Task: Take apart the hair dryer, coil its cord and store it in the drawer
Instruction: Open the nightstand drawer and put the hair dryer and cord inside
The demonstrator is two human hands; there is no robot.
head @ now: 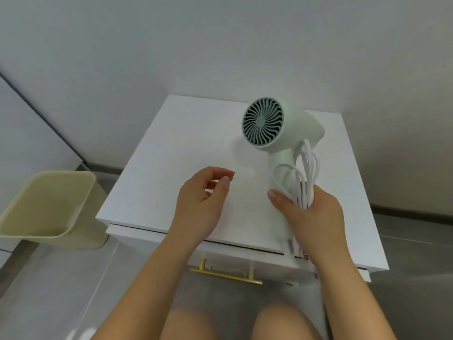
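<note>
A pale green hair dryer is held above the white cabinet top, its round slatted rear grille facing me. My right hand is wrapped around its handle together with the white cord, which is gathered in several loops against the handle. To the left, my left hand hovers over the cabinet top, holding nothing, with its fingers curled and apart. Under the top, the drawer front with a gold bar handle looks shut.
A pale yellow-green bin stands on the floor left of the cabinet. Grey walls rise behind and to the left. My knees show at the bottom edge, close to the drawer front.
</note>
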